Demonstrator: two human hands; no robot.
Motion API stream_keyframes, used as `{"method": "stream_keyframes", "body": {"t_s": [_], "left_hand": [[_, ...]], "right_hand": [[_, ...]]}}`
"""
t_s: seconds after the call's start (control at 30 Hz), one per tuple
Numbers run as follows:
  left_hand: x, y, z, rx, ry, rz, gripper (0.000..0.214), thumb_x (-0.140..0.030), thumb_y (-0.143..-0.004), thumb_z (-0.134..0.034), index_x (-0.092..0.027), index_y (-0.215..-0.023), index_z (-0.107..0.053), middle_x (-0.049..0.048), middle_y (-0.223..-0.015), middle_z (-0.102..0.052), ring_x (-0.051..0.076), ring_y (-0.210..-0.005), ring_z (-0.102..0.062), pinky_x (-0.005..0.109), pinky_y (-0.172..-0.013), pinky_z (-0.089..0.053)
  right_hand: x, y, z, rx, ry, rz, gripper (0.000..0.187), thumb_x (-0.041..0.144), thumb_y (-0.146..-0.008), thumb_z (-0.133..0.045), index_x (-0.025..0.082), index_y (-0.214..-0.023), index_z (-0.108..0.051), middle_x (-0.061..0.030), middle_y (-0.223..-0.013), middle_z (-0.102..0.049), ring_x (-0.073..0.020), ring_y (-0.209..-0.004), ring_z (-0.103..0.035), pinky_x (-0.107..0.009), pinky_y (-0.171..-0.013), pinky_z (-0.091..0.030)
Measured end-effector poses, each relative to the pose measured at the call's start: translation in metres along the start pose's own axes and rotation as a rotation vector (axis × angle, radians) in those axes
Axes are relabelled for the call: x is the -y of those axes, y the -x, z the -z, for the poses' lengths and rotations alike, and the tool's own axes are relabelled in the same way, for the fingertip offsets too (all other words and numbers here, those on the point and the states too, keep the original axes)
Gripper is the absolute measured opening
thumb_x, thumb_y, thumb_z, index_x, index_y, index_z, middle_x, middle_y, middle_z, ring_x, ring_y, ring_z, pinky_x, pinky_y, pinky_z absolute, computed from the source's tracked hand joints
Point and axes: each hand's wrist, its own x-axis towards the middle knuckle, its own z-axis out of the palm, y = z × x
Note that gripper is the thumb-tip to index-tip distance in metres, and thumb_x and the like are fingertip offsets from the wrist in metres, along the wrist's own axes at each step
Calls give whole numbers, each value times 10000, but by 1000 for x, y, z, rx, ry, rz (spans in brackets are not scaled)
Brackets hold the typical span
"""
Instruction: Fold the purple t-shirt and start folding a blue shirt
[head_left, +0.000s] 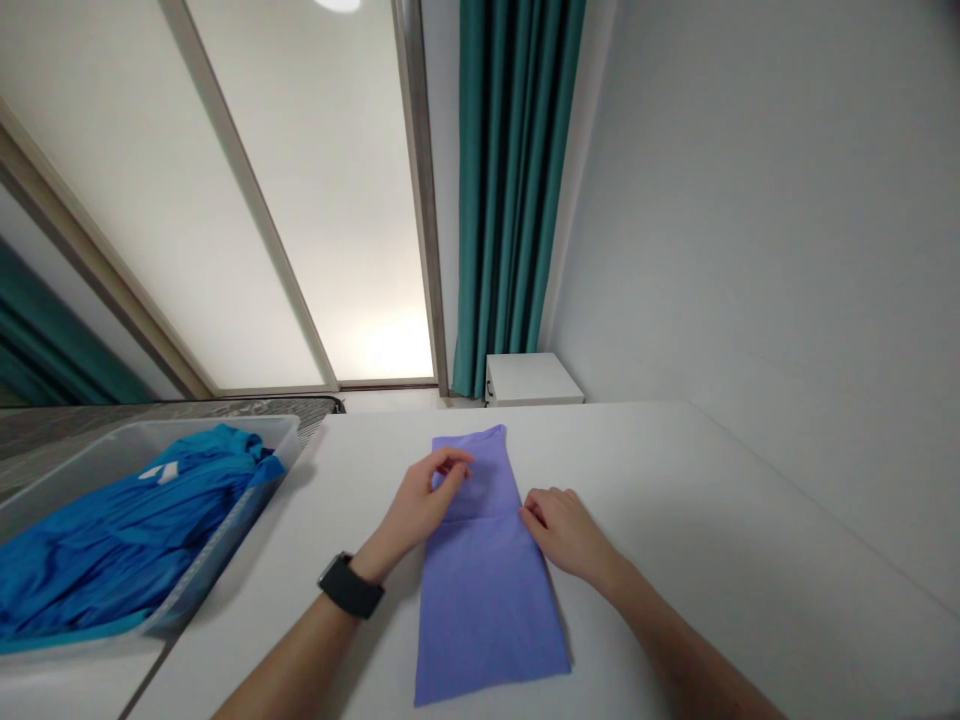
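A purple piece of folded fabric (487, 600) lies flat on the white table as a long strip, wider at the near end. A crosswise fold line runs over its upper part; I cannot tell what kind of garment it is. Over its upper left part is my left hand (424, 500), with a dark watch on the wrist, fingers loosely bent and a gap showing between thumb and forefinger. At the strip's right edge, level with the fold line, my right hand (562, 525) has curled fingers, thumb and fingertips closed on the fabric edge.
A pale plastic bin (281, 432) at the left holds a blue garment (172, 530) with a white mark. The white table (675, 470) meets a wall (772, 230) on the right. Beyond its far edge stand a white cabinet (532, 375), a green curtain (510, 180) and frosted sliding doors (330, 200).
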Motion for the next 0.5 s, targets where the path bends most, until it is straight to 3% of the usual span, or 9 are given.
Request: {"method": "stream_keyframes", "body": {"t_s": [0.1,0.2,0.33,0.5], "left_hand": [[13,1,29,63,-79,59,274,-333,-896,-466,-182,-954,-687,18,-782,-694,182,-750,-618,294,-717,-470],[28,12,43,140,-155,114,303,-345,-889,-449,-179,-928,-700,19,-753,-684,176,-686,-591,280,-643,-445],[32,27,38,200,-195,77,296,-338,-919,-449,-177,-931,-697,51,-865,-690,180,-741,-595,296,-690,-452],[22,32,26,274,-357,-118,241,-341,-930,-526,-200,-1032,-693,74,-981,-659,218,-923,-583,363,-858,-442]], "right_hand": [[1,0,2,8,-7,-5,229,268,-976,-467,185,-860,-646,-56,-897,-713,-204,-888,-623,-307,-794,-340],[3,0,3,15,-25,-8,209,266,-963,-483,185,-860,-645,-52,-874,-708,-203,-871,-621,-305,-786,-344],[3,0,3,15,-56,-22,173,278,-932,-521,189,-842,-639,-44,-819,-688,-195,-823,-612,-301,-757,-347],[1,0,3,26,-108,-32,120,291,-887,-566,202,-837,-630,-21,-756,-651,-184,-779,-591,-293,-742,-348]]}}
